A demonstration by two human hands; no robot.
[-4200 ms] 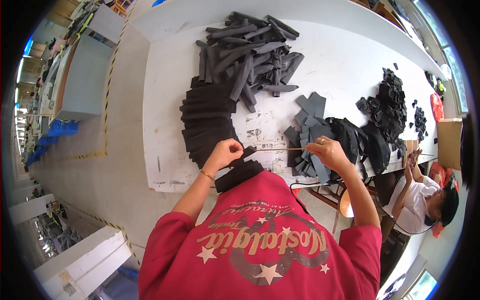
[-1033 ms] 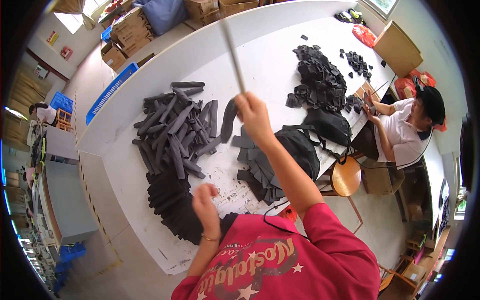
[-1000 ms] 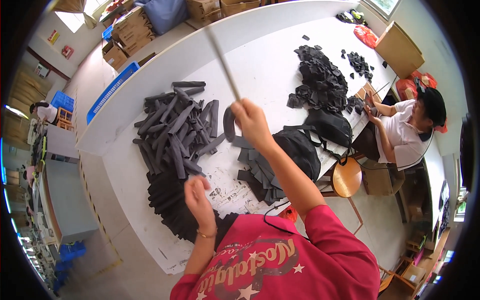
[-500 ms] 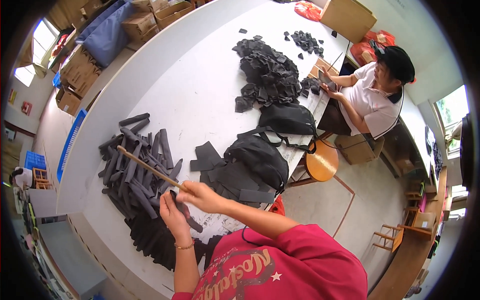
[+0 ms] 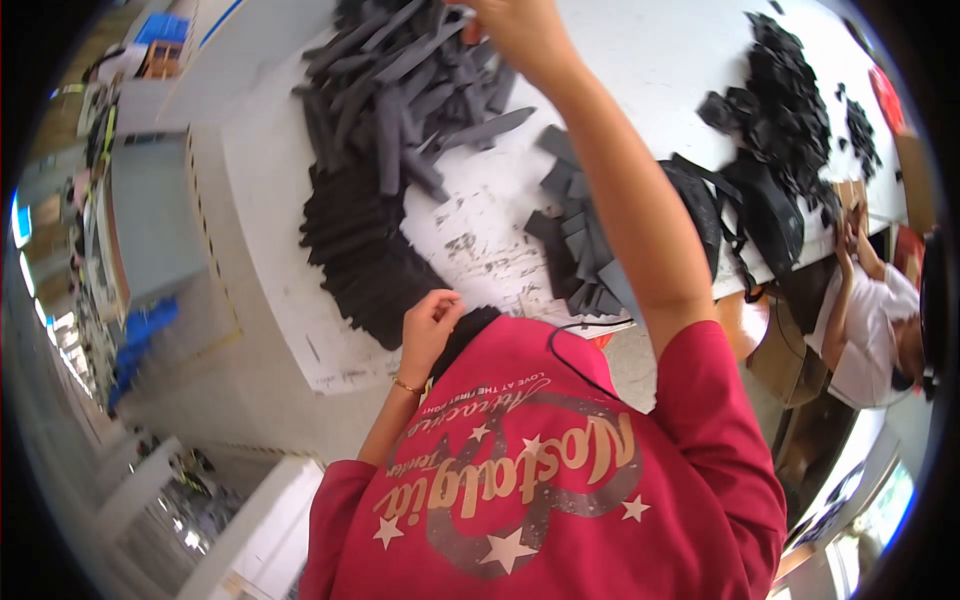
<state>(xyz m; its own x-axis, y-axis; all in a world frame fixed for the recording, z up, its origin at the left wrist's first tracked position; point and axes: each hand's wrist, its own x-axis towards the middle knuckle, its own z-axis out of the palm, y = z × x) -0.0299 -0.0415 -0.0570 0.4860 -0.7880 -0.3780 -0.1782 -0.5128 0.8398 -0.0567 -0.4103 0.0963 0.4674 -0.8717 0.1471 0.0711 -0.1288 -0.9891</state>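
My right arm stretches far forward across the table. At the top edge my right hand point(image 5: 520, 32) is partly cut off; its fingers look closed, and whatever they hold is out of view. It is beside a heap of dark grey rolled foam-like tubes point(image 5: 392, 125). Near my body, my left hand point(image 5: 430, 325) has its fingers curled and pressed together, with what is in them too small or hidden to make out. That hand is beside a fanned row of black fabric strips point(image 5: 365, 255), which curves toward my shirt.
Flat dark grey pieces point(image 5: 580, 240) lie on the white table point(image 5: 490, 215) right of the tubes. Farther right are black bags point(image 5: 765, 205), a mound of black pieces point(image 5: 785, 100) and a co-worker point(image 5: 865, 330) with hands at the table edge. An orange stool point(image 5: 742, 322) stands below.
My view has swung down and to the left. My hands, together before with a wooden stick in the right, are apart: the right reaches forward, the left is drawn back. The stick is out of view.
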